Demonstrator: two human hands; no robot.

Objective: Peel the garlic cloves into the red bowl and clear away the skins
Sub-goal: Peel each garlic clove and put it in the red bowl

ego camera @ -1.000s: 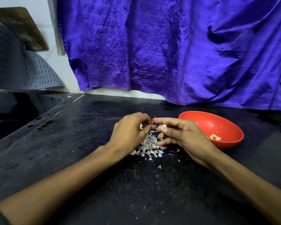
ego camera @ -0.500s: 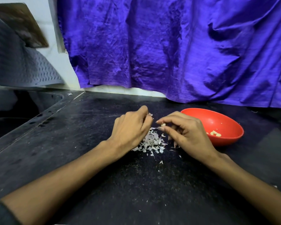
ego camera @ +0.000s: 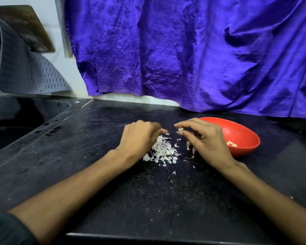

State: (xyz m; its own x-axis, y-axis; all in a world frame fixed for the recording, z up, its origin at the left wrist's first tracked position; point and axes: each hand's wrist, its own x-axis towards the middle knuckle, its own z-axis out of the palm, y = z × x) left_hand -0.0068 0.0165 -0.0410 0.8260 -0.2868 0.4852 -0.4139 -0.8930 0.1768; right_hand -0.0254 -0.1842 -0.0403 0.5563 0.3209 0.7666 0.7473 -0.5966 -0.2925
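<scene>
Garlic clove [ego camera: 180, 129] sits pinched in your right hand [ego camera: 204, 138]; your left hand [ego camera: 140, 138], curled, perhaps pinches skin. Peeling continues; next, drop it into the red bowl [ego camera: 244, 131].

Skin heap [ego camera: 163, 151] between hands, red bowl [ego camera: 244, 137] perhaps touching.

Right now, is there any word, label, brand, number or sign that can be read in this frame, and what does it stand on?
None: no readable text shows anywhere in the head view.
The red bowl, the purple cloth, the dark counter and the grey mat bear no print.
The mat carries only a raised wavy pattern, not letters.
The brown board behind it is blurred; no marks can be told on it.
</scene>
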